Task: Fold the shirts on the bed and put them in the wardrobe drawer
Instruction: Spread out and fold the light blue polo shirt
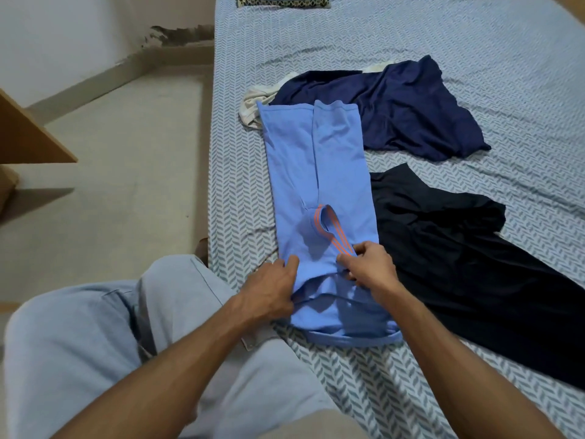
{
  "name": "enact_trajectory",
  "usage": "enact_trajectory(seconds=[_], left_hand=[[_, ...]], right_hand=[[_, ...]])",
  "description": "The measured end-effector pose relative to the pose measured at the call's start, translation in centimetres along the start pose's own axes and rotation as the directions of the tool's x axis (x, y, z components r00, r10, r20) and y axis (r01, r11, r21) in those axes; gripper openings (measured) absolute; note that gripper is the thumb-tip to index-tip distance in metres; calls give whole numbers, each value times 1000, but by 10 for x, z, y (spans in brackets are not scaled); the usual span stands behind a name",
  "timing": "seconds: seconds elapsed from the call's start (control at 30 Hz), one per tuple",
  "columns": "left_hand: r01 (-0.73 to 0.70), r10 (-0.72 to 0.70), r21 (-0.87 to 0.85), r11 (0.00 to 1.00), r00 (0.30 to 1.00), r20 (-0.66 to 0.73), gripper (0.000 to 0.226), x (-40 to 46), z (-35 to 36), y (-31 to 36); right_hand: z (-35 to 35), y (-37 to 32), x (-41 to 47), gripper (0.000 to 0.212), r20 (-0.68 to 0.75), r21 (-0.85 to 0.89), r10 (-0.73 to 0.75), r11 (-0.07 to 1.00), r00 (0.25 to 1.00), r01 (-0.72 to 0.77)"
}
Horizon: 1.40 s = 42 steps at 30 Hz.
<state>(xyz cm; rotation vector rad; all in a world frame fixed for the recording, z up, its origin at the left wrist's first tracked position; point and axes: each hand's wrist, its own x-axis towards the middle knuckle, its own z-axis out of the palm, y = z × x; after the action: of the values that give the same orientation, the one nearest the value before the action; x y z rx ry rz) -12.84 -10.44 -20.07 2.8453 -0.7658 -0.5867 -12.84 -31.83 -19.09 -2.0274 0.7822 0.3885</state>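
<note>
Both hands, left (269, 293) and right (368, 264), each grip pinched on light-blue shirt (319, 172).

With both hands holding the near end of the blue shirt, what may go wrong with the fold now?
1. The blue shirt lies close to the bed edge; a pull may drag it off.
2. Its far end overlaps the white cloth and touches the navy shirt, which may shift.
3. The left hand and right hand grip bunched fabric, so creases may stay.
</note>
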Motion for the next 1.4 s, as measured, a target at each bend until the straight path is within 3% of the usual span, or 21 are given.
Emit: enact_trajectory(seconds=[0.13,0.2,0.3,0.37,0.43,0.5,0.53,0.6,0.67,0.77,0.87,0.93,1.1,1.27,1.4], left_hand=[[-67,69,-77,995,997,18,40,-4,3,-9],[-120,123,-82,989,992,32,37,-5,4,-12],[-114,117,-35,993,989,93,33,-7,6,-12],[-101,100,4,995,986,132,37,-7,7,-11],[-107,105,12,994,986,133,39,-5,6,-11],[-108,108,-5,994,984,142,38,-2,6,-13],[-107,109,-21,994,983,149,37,-1,6,-14],[-97,104,-47,994,980,168,38,2,5,-15],[-86,103,-99,991,978,179,38,4,4,-17],[-30,68,-290,957,990,123,30,12,-4,-24],[54,-77,-496,867,997,-25,15,32,-16,-39],[104,-193,-564,819,976,-101,11,56,-25,-54],[162,-403,-696,699,893,-198,10,142,-61,-102],[146,-448,-711,688,856,-259,15,241,-109,-145],[90,-414,-728,679,866,-280,41,307,-143,-174]], right_hand=[[-2,8,-2,28,-64,125,3,992,998,5],[-6,21,-6,27,-91,-1,-33,999,995,33],[-7,35,-14,30,-44,-331,-45,943,998,27],[-4,31,-14,35,-124,-412,-136,908,983,74],[-1,20,-12,36,-229,-415,-385,869,894,269],[7,10,-3,34,-224,-485,-635,731,739,481],[11,4,2,32,-186,-540,-706,655,684,529],[16,-8,13,26,-83,-649,-753,538,653,538],[15,-19,23,22,-4,-716,-679,515,734,472],[9,-32,38,26,-6,-716,-540,589,841,373],[9,-57,52,26,-101,-660,-612,631,784,408],[13,-78,67,28,-62,-603,-648,630,759,489],[39,-121,120,36,112,-464,-473,753,874,467],[56,-125,134,34,157,-361,-326,860,932,362],[49,-120,133,26,167,-262,-317,898,933,352]])
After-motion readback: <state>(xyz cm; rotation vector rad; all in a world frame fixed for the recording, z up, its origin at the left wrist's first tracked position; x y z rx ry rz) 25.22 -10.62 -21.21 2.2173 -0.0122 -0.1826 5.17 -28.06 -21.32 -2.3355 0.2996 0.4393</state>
